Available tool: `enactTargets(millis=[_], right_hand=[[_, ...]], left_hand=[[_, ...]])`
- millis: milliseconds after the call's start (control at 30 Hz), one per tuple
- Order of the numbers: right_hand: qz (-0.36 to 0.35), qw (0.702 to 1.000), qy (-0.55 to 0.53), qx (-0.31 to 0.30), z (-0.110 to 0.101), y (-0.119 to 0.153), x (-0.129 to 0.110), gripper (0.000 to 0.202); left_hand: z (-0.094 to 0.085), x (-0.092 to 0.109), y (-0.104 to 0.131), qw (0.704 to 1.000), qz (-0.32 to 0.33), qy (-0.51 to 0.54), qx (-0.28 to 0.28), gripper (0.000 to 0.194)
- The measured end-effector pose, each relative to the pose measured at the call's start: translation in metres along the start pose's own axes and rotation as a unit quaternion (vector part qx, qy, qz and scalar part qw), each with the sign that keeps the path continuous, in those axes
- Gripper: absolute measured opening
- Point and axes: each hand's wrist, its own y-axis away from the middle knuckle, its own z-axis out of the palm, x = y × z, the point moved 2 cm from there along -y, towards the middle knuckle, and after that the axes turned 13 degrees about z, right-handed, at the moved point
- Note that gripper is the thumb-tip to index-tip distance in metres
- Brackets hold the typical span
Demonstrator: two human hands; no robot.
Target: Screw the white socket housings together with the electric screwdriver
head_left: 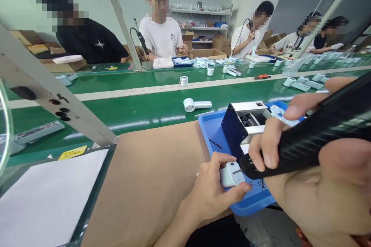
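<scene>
Between its thumb and fingers, my left hand grips a light-blue plastic housing, its end face turned up toward the right. A black electric screwdriver fills my right hand, whose fingers wrap round the body. The thin bit of the screwdriver reaches the end face of the housing; whether a screw sits under the tip I cannot make out. Beneath both hands lies a blue tray holding loose dark screws and a box-shaped device with a black side.
Brown cardboard covers the near bench. A white sheet lies left, beside a slanted metal post. On the green conveyor rests a light-blue handheld unit; orange-handled pliers lie farther off. Several people sit across the line.
</scene>
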Motion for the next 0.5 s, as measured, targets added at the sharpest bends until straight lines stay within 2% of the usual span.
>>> enactTargets(millis=[100, 200, 333, 400, 500], right_hand=[[0.022, 0.994, -0.108, 0.003, -0.009, -0.006, -0.004, 0.036], [-0.006, 0.995, -0.102, 0.007, -0.036, -0.020, 0.000, 0.029], [-0.086, 0.996, -0.028, 0.024, -0.081, -0.038, 0.029, 0.037], [-0.097, 0.995, -0.019, 0.027, -0.096, -0.042, 0.049, 0.039], [-0.075, 0.997, -0.017, 0.025, -0.106, -0.039, 0.071, 0.034]], left_hand=[[-0.004, 0.003, -0.002, 1.000, 0.004, 0.012, -0.006, 0.068], [-0.006, 0.004, -0.002, 1.000, 0.005, 0.019, -0.002, 0.067], [-0.006, 0.001, -0.001, 0.999, 0.001, 0.048, -0.008, 0.066], [-0.006, 0.002, -0.002, 0.999, 0.001, 0.050, -0.014, 0.066], [-0.006, 0.004, -0.004, 0.999, 0.010, 0.042, -0.016, 0.063]])
